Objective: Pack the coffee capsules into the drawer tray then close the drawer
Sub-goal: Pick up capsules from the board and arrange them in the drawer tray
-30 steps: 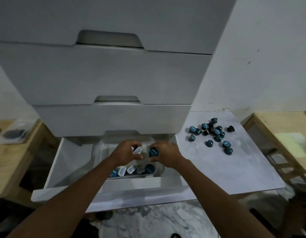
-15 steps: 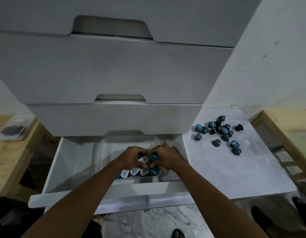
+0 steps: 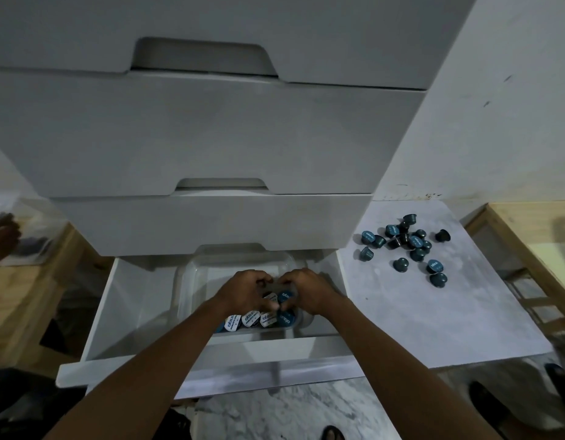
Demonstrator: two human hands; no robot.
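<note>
The bottom drawer [image 3: 135, 315] of a white cabinet stands pulled out. Inside it sits a clear plastic tray [image 3: 192, 274]. A row of capsules [image 3: 259, 319] with white and blue lids lines the tray's near wall. Both hands are down in the tray, just behind that row. My left hand [image 3: 243, 292] has its fingers curled round a white-lidded capsule [image 3: 268, 296]. My right hand [image 3: 308, 292] grips a blue-lidded capsule [image 3: 286, 295] beside it. Several loose blue capsules [image 3: 405, 246] lie scattered on a white board [image 3: 433, 319] to the right of the drawer.
Two shut drawers [image 3: 205, 131] overhang the open one. Wooden tables stand at the far left [image 3: 27, 293] and far right [image 3: 535, 230]. Another person's hand [image 3: 2, 239] shows at the left edge. The floor below is marbled; a dark shoe [image 3: 487, 404] is at lower right.
Both hands have sunk lower into the tray with their capsules, down to just behind the front row. The camera has come closer.
</note>
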